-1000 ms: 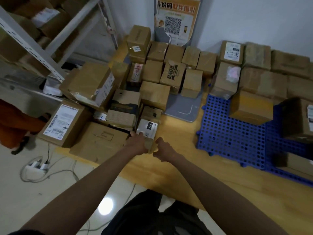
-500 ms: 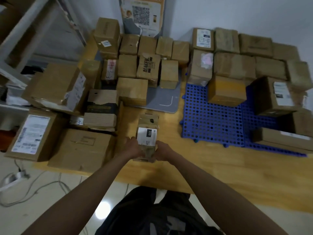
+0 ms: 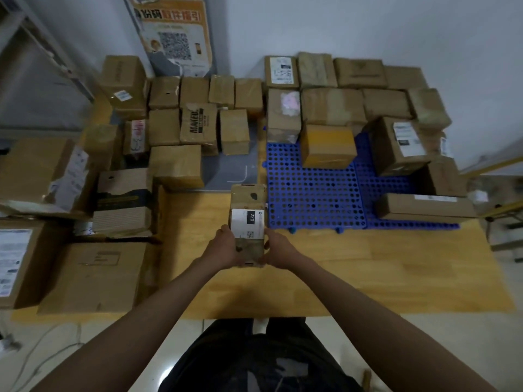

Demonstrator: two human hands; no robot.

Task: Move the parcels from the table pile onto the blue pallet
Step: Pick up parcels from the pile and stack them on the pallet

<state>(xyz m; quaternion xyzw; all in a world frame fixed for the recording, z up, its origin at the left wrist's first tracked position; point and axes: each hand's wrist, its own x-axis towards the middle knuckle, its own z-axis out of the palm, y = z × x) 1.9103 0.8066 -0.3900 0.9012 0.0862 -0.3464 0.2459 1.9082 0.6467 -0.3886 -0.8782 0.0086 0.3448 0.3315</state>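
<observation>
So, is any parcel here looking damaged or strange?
Yes. The big box at the far left has a torn, peeling label. The held parcel has a dark scuff on top. Nothing is spilled.

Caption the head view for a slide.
Both hands, left hand and right hand, hold a labelled parcel above the wooden table, beside the blue pallet.

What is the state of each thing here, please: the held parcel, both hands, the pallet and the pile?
Parcel: held over the table, label up.
Left hand: grips the parcel's left side.
Right hand: grips its right side.
Pallet: partly loaded, front left bare.
Pile: many boxes still on the table.
</observation>
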